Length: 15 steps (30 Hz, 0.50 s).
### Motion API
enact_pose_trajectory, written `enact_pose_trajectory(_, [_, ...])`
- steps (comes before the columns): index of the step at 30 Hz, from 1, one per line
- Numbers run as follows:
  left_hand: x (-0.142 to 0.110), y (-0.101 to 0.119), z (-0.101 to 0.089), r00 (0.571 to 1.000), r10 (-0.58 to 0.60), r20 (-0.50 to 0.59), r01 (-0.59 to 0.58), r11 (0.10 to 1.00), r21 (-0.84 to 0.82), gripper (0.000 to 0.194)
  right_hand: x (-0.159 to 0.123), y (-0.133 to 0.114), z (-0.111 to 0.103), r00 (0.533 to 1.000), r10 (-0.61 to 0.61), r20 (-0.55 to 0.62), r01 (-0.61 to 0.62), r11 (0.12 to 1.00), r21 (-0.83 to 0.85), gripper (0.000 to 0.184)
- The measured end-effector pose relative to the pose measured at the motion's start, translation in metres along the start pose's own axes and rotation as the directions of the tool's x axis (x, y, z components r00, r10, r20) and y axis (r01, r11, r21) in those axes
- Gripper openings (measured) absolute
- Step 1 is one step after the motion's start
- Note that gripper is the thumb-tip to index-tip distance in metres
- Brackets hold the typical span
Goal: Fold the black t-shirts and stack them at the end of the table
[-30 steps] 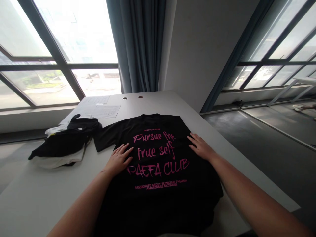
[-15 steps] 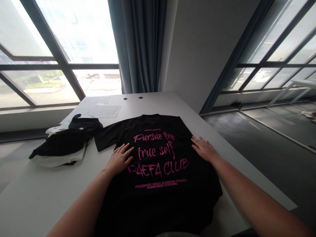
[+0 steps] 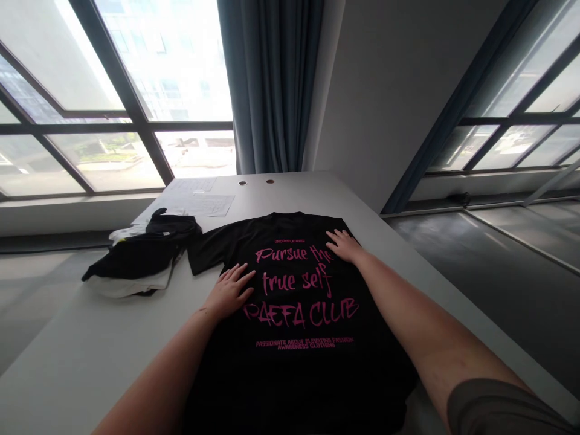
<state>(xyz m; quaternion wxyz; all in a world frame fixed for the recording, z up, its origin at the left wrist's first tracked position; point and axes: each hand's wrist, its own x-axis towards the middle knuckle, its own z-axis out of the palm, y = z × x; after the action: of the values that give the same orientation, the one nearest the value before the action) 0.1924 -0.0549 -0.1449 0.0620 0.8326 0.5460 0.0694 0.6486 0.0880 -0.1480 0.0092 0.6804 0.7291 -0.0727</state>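
Note:
A black T-shirt (image 3: 299, 380) with pink lettering lies spread on a white table (image 3: 58, 362), its collar toward the far end. Its left sleeve is stretched out to the side; the right sleeve does not show and seems folded in. My left hand (image 3: 230, 291) rests flat on the shirt's left edge, fingers spread beside the lettering. On the upper right part of the shirt lies my right hand (image 3: 344, 246), fingers apart, near the shoulder. Neither hand grips the cloth.
Left of the shirt is a pile of black and white clothes (image 3: 136, 260). Sheets of paper (image 3: 211, 205) lie behind it. Two round holes pierce the table's far end. Beyond stand a blue-grey curtain (image 3: 272, 84), a wall and windows.
My right hand has moved up and inward across the shirt, from its right edge to near the shoulder. My left hand stays in place on the cloth. The view has shifted slightly left.

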Motion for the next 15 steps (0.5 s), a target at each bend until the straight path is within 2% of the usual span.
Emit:
enact_pose_trajectory(3, [-0.002, -0.001, 0.001, 1.0, -0.003, 0.013, 0.003, 1.0, 0.008, 0.057, 0.003, -0.005, 0.017, 0.998, 0.058, -0.013, -0.059, 0.998, -0.024, 0.068])
enact_pose_trajectory(6, [-0.007, 0.001, 0.006, 0.999, 0.005, 0.035, -0.007, 1.0, 0.029, 0.059, -0.001, -0.003, 0.028, 0.996, 0.051, -0.071, -0.053, 0.998, -0.032, 0.068])
enact_pose_trajectory(10, [-0.014, 0.013, 0.014, 0.999, -0.005, 0.036, 0.002, 0.997, 0.071, 0.061, -0.005, 0.0, 0.029, 0.99, 0.002, -0.139, -0.005, 1.0, -0.018, 0.066])
enact_pose_trajectory(15, [-0.023, 0.03, 0.018, 0.999, -0.045, 0.005, 0.045, 0.995, 0.09, 0.06, -0.005, 0.003, 0.028, 0.993, -0.026, -0.117, 0.025, 1.0, -0.011, 0.068])
